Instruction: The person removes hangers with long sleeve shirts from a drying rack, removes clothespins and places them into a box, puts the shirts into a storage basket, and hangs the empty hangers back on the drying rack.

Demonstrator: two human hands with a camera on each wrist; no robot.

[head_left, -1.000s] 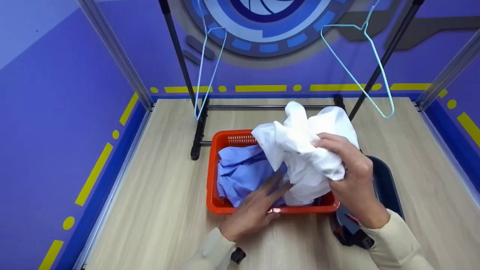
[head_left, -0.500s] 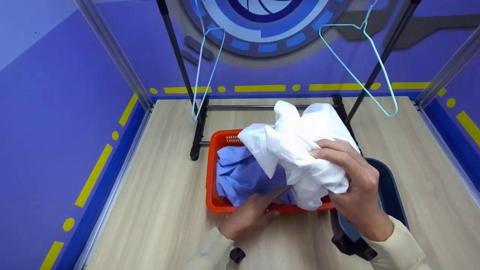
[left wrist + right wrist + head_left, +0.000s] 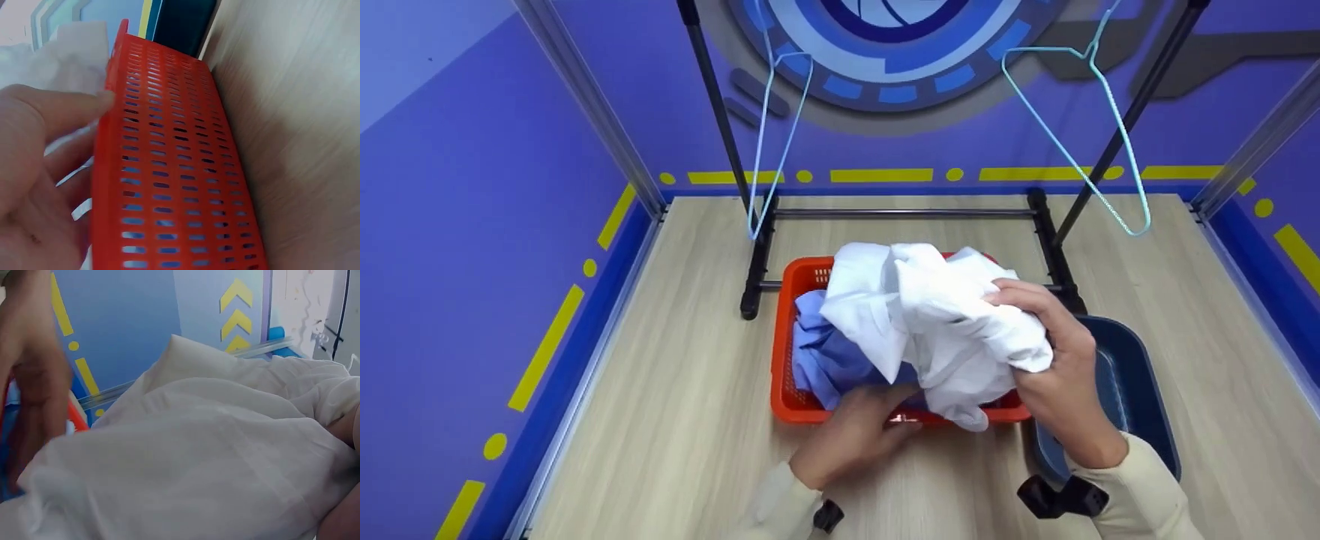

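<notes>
In the head view my right hand (image 3: 1061,382) grips a bunched white cloth garment (image 3: 952,315) above the right part of an orange-red perforated basket (image 3: 780,352). Its folds fill much of the right wrist view and hide most of that hand's fingers. Under the garment, a crumpled blue cloth (image 3: 825,360) lies in the basket. My left hand (image 3: 851,435) holds the basket's front rim, thumb at the outer side and fingers reaching inside. In the left wrist view the basket's wall (image 3: 174,152) hides those fingertips.
A dark blue tray (image 3: 1132,390) stands right of the basket, partly behind my right forearm. Behind stands a black rack (image 3: 904,214), with two light blue wire hangers hanging at left (image 3: 761,150) and right (image 3: 1114,142). Purple-blue panels (image 3: 510,225) enclose the table.
The white garment has come down and spread left over the basket, covering more of the blue cloth. My left hand's fingers have drawn back from the blue cloth to the front rim.
</notes>
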